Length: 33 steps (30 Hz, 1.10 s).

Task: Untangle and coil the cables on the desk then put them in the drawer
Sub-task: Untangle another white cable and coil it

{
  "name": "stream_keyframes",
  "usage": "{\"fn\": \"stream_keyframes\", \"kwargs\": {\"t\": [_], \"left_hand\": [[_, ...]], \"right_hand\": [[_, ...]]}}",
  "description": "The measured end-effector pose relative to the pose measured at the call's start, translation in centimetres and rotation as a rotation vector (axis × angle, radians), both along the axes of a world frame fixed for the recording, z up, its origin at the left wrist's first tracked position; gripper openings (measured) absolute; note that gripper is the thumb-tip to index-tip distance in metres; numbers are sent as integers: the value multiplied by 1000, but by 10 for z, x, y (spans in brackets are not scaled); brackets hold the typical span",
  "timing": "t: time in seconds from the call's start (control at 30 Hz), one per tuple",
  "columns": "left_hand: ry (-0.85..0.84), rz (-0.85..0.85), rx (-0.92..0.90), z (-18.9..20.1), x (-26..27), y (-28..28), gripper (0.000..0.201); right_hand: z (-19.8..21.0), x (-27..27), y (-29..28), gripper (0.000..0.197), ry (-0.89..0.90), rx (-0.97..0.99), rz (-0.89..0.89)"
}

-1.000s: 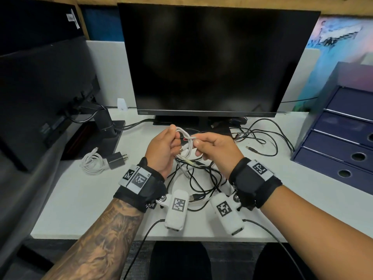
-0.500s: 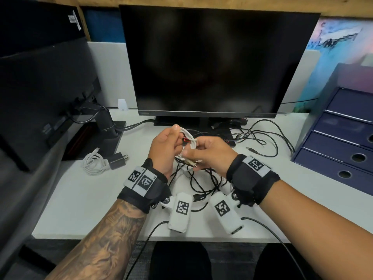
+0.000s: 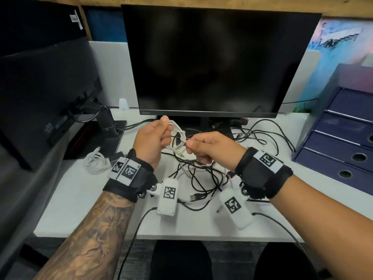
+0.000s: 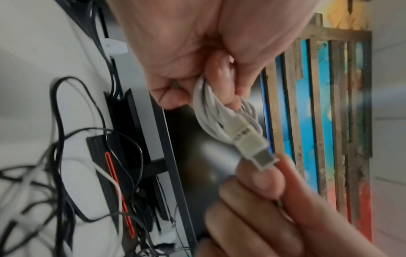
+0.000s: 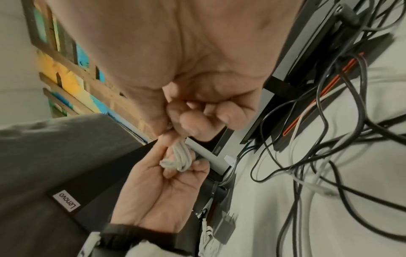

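The left hand [image 3: 150, 141] has its fingers curled round a small coil of white USB cable [image 3: 178, 138], held above the tangle of black cables [image 3: 201, 174] at the middle of the desk [image 3: 80, 199]. The right hand [image 3: 210, 149] pinches the cable's connector [image 4: 252, 144] between thumb and fingertips, just beside the coil.
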<state>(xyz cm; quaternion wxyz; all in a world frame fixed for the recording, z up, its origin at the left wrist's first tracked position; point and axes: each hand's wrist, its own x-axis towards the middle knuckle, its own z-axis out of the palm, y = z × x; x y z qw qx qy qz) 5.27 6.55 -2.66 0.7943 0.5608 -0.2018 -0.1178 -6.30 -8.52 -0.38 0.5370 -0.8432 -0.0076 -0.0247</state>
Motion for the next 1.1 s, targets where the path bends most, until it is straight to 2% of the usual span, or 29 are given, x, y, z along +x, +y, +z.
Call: {"fn": "stream_keyframes", "kwargs": {"t": [0.2, 0.3, 0.4, 0.47, 0.67, 0.77, 0.83, 0.93, 1.1], "left_hand": [[-188, -69, 262, 0, 0, 9, 34], [-276, -126, 401, 1, -7, 6, 23], [-411, -159, 418, 2, -13, 6, 13], [-444, -142, 393, 3, -13, 8, 18], [-300, -160, 347, 6, -3, 19, 31], [-186, -170, 216, 5, -3, 17, 36], [-127, -172, 154, 3, -4, 11, 31], [-118, -115, 159, -2, -7, 1, 26], [-91, -3, 175, -3, -5, 0, 23]], "right_hand": [[9, -3, -9, 35, 64, -48, 66], [6, -5, -12, 39, 72, -8, 35], [5, -5, -14, 36, 76, -5, -33], [9, -4, -16, 34, 72, -6, -43], [11, 5, -17, 31, 82, -14, 30], [14, 12, -19, 30, 60, 32, -8], [14, 17, -18, 27, 18, 62, -68], [6, 20, -17, 29, -42, 46, -115], [-8, 18, -25, 41, -70, -126, -173]]}}
